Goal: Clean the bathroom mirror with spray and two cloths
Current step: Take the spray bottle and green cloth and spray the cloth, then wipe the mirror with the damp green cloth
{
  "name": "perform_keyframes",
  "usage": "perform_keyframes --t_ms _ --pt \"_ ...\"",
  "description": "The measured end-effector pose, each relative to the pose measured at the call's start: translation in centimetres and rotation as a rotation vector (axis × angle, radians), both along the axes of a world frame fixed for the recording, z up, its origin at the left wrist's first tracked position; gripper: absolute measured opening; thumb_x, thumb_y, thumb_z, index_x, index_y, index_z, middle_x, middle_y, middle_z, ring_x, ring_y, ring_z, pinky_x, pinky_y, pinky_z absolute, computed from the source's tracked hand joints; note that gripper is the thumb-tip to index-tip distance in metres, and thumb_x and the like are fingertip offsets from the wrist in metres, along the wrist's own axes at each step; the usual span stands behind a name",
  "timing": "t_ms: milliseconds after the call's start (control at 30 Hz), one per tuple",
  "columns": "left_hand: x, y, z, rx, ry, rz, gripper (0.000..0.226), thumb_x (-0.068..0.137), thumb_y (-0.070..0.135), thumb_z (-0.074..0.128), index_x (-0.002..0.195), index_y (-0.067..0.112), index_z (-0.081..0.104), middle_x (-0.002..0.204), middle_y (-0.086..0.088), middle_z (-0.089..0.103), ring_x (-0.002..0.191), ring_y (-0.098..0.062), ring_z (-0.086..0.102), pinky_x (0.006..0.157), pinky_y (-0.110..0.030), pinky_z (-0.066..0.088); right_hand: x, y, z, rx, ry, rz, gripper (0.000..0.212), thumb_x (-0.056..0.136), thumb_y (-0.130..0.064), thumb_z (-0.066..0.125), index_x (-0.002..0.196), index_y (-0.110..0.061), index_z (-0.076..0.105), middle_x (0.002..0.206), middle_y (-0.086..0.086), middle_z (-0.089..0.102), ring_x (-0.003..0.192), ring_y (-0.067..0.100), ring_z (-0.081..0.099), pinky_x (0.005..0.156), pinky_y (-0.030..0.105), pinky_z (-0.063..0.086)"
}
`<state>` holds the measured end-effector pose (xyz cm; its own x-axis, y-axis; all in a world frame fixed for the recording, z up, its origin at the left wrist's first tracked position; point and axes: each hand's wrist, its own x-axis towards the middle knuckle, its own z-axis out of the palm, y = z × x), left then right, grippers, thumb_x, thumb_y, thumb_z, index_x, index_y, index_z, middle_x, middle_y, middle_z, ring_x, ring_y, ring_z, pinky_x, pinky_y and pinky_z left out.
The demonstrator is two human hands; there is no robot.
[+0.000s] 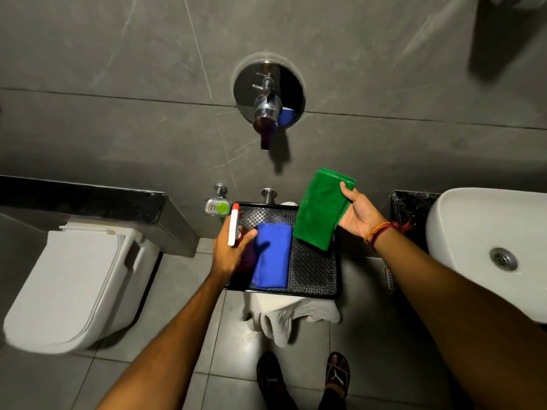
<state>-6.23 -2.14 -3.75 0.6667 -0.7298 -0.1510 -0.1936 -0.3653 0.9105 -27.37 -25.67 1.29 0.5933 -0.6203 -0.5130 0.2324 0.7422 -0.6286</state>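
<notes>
A black tray rests on a stool draped with a white cloth between the toilet and the basin. A folded blue cloth lies in the tray's left half. My left hand is closed around a spray bottle with a white and red head, at the tray's left edge; the dark bottle body is mostly hidden by my fingers. My right hand holds a folded green cloth above the tray's right side. No mirror is in view.
A white toilet stands at the left, a white basin at the right. A chrome tap sticks out of the grey tiled wall above the tray. My sandalled feet stand on the floor tiles below.
</notes>
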Motion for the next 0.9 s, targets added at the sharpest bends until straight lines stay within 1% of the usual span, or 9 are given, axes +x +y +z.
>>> perform_keyframes --t_ms 100,167,267,333,467,600,700,767,900 --pt "1.2 0.8 0.9 0.123 0.047 -0.158 0.106 0.075 0.029 0.090 0.160 0.027 0.027 0.131 0.014 0.058 0.119 -0.007 0.056 0.105 -0.031 0.042 0.4 0.0 1.7 -0.034 0.022 0.022 0.046 0.108 -0.026 0.042 0.152 -0.014 0.043 0.101 0.007 0.079 0.090 0.023 0.078 0.083 0.048 0.061" --pt "2.8 1.6 2.6 0.237 0.074 -0.317 0.125 0.069 0.014 0.093 0.164 0.027 0.013 0.147 0.006 0.048 0.135 -0.017 0.047 0.109 -0.035 0.039 1.0 -0.2 3.6 -0.069 0.022 0.038 0.048 0.108 -0.026 0.041 0.154 -0.011 0.041 0.101 0.007 0.079 0.089 0.022 0.078 0.084 0.049 0.060" --pt "6.2 2.5 6.3 0.435 -0.007 -0.460 0.123 0.068 -0.015 0.081 0.164 0.021 0.011 0.157 -0.010 0.042 0.146 -0.033 0.042 0.113 -0.040 0.043 2.1 -0.6 7.7 -0.117 -0.017 0.067 0.046 0.108 -0.025 0.040 0.152 -0.011 0.044 0.102 0.009 0.079 0.091 0.023 0.078 0.085 0.049 0.060" --pt "8.3 1.8 10.4 0.469 -0.201 -0.392 0.103 0.074 -0.015 0.072 0.161 0.012 0.024 0.155 -0.017 0.047 0.144 -0.037 0.046 0.111 -0.036 0.043 3.0 -1.2 11.2 -0.141 -0.069 0.061 0.041 0.108 -0.024 0.039 0.146 -0.011 0.050 0.102 0.009 0.080 0.092 0.023 0.078 0.083 0.048 0.062" --pt "7.7 -4.0 21.0 0.102 -0.585 -0.216 0.062 0.085 -0.004 0.069 0.143 -0.001 0.051 0.138 -0.022 0.062 0.130 -0.040 0.058 0.109 -0.044 0.044 3.9 -2.1 18.7 -0.215 -0.193 0.031 0.031 0.109 -0.024 0.037 0.122 -0.013 0.063 0.101 0.009 0.081 0.091 0.023 0.079 0.084 0.049 0.061" --pt "1.0 -11.9 29.9 -0.281 -0.770 -0.335 0.036 0.093 0.013 0.070 0.128 0.004 0.065 0.116 -0.016 0.066 0.109 -0.034 0.064 0.099 -0.038 0.047 4.6 -2.5 26.3 -0.282 -0.238 -0.034 0.030 0.109 -0.025 0.036 0.114 -0.014 0.064 0.091 0.009 0.081 0.081 0.023 0.079 0.076 0.045 0.063" --pt "-5.1 -17.4 36.3 -0.397 -0.808 -0.452 0.049 0.095 0.032 0.069 0.134 0.005 0.061 0.111 -0.014 0.061 0.105 -0.029 0.061 0.090 -0.022 0.038 3.5 -3.3 32.9 -0.358 -0.239 -0.118 0.034 0.110 -0.029 0.034 0.109 -0.011 0.062 0.083 0.012 0.078 0.068 0.024 0.076 0.059 0.037 0.063" --pt "-7.9 -20.2 39.9 -0.393 -0.782 -0.439 0.061 0.093 0.042 0.069 0.141 0.007 0.055 0.117 -0.015 0.058 0.111 -0.031 0.059 0.097 -0.028 0.043 2.3 -4.0 36.9 -0.370 -0.269 -0.140 0.040 0.109 -0.035 0.035 0.105 -0.007 0.063 0.079 0.015 0.077 0.063 0.027 0.075 0.054 0.035 0.062" --pt "-12.9 -24.9 47.5 -0.471 -0.849 -0.411 0.064 0.090 0.051 0.069 0.139 0.012 0.057 0.114 -0.013 0.055 0.107 -0.032 0.059 0.094 -0.044 0.050 -3.3 -6.0 44.1 -0.504 -0.452 -0.239 0.062 0.103 -0.060 0.032 0.119 -0.007 0.058 0.099 0.018 0.066 0.090 0.030 0.064 0.082 0.042 0.054"
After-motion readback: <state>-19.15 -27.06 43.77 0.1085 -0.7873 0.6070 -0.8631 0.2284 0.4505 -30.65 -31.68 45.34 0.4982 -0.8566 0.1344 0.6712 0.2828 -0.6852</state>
